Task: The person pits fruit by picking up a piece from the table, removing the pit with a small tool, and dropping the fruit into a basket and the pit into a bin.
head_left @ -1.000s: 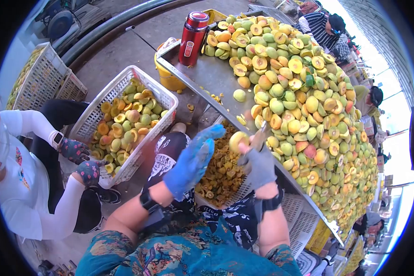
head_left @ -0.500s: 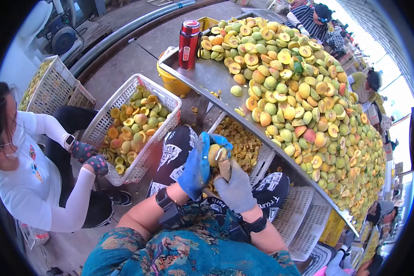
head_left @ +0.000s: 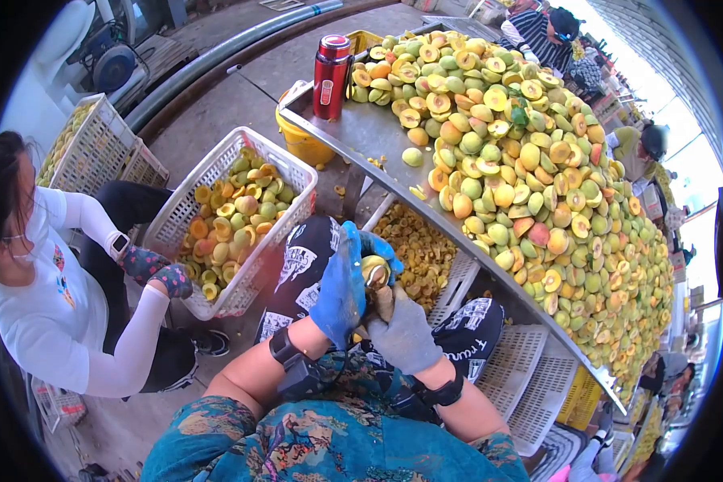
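In the head view, my left hand (head_left: 341,285), in a blue glove, is closed around a yellow-green peach (head_left: 375,267) above my lap. My right hand (head_left: 406,333), in a grey glove with stained fingertips, presses against the near side of the fruit. A small curved metal pitting tool (head_left: 374,279) shows at the peach's surface; its handle is hidden in my right fingers. Below and beyond my hands, a crate (head_left: 458,285) holds brownish-yellow peach scraps (head_left: 422,257).
A metal table (head_left: 369,140) bears a large heap of peaches (head_left: 530,169) and a red thermos (head_left: 330,80). At left, a person (head_left: 64,273) in patterned gloves sits by a white crate (head_left: 233,140) of peach halves. A yellow bucket (head_left: 305,145) stands behind; stacked crates (head_left: 530,386) are at right.
The peach has turned in my left hand, and my right hand has shifted slightly down and left against it. The neighbouring person's gloved hands have moved slightly.
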A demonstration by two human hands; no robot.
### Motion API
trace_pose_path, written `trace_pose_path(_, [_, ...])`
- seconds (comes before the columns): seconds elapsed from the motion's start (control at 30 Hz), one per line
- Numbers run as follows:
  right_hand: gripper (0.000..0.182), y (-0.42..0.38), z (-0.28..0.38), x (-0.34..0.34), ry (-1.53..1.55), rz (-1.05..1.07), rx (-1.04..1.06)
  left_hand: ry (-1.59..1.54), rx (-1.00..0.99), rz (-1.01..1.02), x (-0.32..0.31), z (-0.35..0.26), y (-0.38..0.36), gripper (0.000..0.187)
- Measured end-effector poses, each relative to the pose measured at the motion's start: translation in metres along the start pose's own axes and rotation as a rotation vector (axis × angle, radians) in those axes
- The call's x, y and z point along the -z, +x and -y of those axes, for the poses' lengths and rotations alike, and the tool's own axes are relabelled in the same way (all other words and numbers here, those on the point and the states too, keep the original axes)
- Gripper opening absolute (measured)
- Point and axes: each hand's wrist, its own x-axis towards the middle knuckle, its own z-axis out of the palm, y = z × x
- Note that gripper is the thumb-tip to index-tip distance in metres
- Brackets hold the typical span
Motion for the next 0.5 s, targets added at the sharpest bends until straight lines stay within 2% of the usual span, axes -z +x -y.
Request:
trace_pose_path(0.23, [0.025, 0.002, -0.007, 0.001, 0.078, 0.067, -0.019, 0.045, 0.061, -0.006, 0.003, 0.004, 0.005, 0.066])
trace_pose_path(0.33, [0.024, 0.003, -0.014, 0.000, 0.080, 0.072, -0.030, 0.154, 0.054, 0.011, 0.005, 0.006, 0.006, 0.065])
trace_pose_path(0.4, [0.023, 0.002, -0.015, 0.000, 0.079, 0.070, -0.034, 0.142, 0.129, 0.094, 0.010, 0.008, 0.009, 0.064])
trace_pose_path(0.47, [0.022, 0.002, -0.017, 0.001, 0.078, 0.069, -0.037, 0.143, 0.091, 0.122, 0.008, 0.006, 0.008, 0.062])
trace_pose_path(0.5, [0.022, 0.002, -0.018, 0.001, 0.087, 0.077, -0.022, 0.260, 0.060, 0.137, 0.006, 0.002, 0.007, 0.062])
